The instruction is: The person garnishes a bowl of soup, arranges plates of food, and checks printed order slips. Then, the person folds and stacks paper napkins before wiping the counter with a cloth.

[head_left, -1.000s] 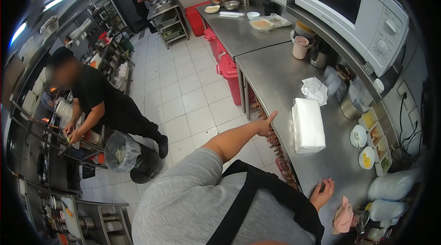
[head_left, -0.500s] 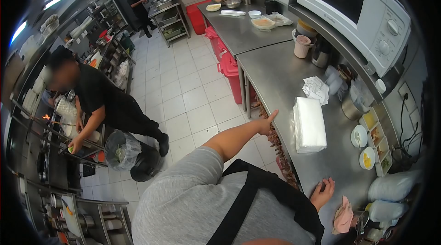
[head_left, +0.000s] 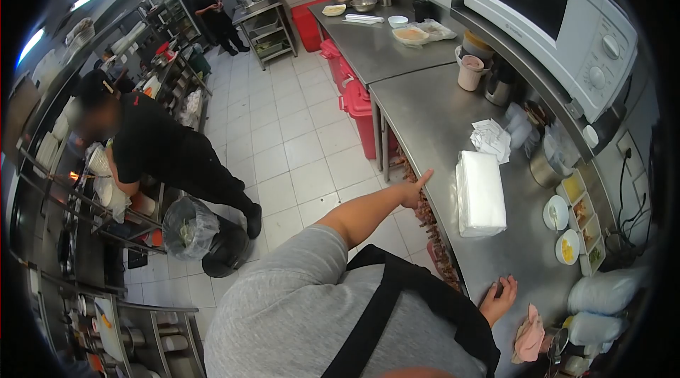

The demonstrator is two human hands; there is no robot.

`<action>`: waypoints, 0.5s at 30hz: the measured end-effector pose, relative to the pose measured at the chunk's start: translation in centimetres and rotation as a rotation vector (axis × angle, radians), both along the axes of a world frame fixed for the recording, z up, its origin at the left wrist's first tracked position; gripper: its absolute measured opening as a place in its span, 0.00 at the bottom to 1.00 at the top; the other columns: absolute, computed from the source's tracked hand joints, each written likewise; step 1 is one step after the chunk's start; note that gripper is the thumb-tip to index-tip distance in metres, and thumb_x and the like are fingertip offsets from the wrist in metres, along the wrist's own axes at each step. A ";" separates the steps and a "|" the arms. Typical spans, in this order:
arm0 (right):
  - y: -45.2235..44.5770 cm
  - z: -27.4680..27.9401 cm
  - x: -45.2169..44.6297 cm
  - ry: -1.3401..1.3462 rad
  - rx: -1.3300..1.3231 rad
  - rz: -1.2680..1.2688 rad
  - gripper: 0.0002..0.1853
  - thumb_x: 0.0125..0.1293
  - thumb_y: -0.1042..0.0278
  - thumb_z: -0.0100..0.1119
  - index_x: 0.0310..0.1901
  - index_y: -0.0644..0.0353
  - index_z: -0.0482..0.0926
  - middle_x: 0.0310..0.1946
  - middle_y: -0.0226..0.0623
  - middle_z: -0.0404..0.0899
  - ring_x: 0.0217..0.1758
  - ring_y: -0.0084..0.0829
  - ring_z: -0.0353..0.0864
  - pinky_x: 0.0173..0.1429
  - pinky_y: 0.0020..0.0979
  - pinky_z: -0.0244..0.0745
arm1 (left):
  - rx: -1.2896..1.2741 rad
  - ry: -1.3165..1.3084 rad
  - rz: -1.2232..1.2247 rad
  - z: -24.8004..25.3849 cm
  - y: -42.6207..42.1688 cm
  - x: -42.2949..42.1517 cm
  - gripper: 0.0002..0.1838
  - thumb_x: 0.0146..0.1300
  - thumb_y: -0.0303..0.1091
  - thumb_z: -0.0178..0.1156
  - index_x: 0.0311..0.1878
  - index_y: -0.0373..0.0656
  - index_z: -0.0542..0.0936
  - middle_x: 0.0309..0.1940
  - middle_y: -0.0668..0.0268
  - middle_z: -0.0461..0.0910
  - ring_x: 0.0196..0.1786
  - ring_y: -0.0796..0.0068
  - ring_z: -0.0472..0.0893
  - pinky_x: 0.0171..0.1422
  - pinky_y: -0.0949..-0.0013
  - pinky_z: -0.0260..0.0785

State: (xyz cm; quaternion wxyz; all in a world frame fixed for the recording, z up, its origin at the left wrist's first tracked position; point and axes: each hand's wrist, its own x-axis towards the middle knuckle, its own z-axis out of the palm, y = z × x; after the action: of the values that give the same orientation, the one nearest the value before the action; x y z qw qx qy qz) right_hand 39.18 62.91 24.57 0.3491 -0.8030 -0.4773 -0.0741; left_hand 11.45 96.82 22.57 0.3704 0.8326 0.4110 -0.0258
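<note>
My left hand (head_left: 412, 194) rests on the edge of the steel counter (head_left: 425, 112), one digit stretched out over the top; its other fingers are partly hidden. My right hand (head_left: 499, 300) lies on the counter nearer my body, fingers apart and slightly bent, holding nothing. Between and beyond the hands sits a white plastic-wrapped stack that looks like napkins (head_left: 482, 195). Crumpled white papers (head_left: 490, 140) lie behind it. A pink cloth (head_left: 528, 335) is beside my right hand. Two small bowls, one with yellow pieces (head_left: 567, 246), stand beside a divided condiment tray (head_left: 590, 226).
A white microwave (head_left: 549, 17) sits on a shelf above the counter. Red bins (head_left: 356, 105) stand beneath the far counter. Across the tiled floor, a co-worker in black (head_left: 166, 137) bends over a work station beside a lined trash bin (head_left: 190, 229). Another person (head_left: 212, 13) stands farther back.
The co-worker at left has leaned in and drawn both arms closer to the station. The person at the back has shifted slightly. My hands stay in place.
</note>
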 end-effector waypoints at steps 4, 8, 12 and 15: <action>-0.1 0.0 0.1 0.016 0.004 0.003 0.12 0.58 0.73 0.56 0.44 0.61 0.76 0.58 0.45 0.71 0.66 0.50 0.63 0.68 0.47 0.54 | -0.044 0.056 0.007 2.0 -0.6 0.1 0.66 0.47 0.22 0.62 0.70 0.67 0.18 0.46 0.48 0.78 0.49 0.50 0.78 0.56 0.58 0.67; -0.1 0.0 0.1 0.021 -0.010 0.001 0.12 0.58 0.73 0.56 0.44 0.61 0.76 0.58 0.46 0.71 0.66 0.51 0.63 0.68 0.47 0.55 | -0.020 0.057 0.012 1.1 -0.3 0.1 0.66 0.48 0.23 0.63 0.69 0.67 0.18 0.45 0.49 0.78 0.49 0.50 0.78 0.55 0.58 0.68; -0.1 0.1 0.1 0.018 0.001 0.012 0.11 0.58 0.73 0.56 0.44 0.61 0.76 0.57 0.46 0.71 0.65 0.51 0.63 0.68 0.47 0.55 | -0.001 0.032 0.006 0.9 -0.2 0.0 0.66 0.48 0.23 0.63 0.69 0.68 0.17 0.45 0.48 0.78 0.48 0.50 0.78 0.55 0.58 0.67; -0.1 0.1 0.2 0.018 -0.001 0.009 0.12 0.58 0.73 0.56 0.44 0.61 0.76 0.57 0.46 0.71 0.65 0.51 0.63 0.68 0.47 0.55 | -0.032 0.048 0.009 1.2 -0.3 0.1 0.66 0.48 0.23 0.63 0.69 0.68 0.17 0.45 0.48 0.78 0.48 0.50 0.78 0.55 0.58 0.67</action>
State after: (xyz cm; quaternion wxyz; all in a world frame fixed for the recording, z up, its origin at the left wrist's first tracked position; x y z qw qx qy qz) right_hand 39.36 62.86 24.62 0.3534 -0.8017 -0.4777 -0.0649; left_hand 11.53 96.56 23.81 0.3737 0.8239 0.4230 -0.0507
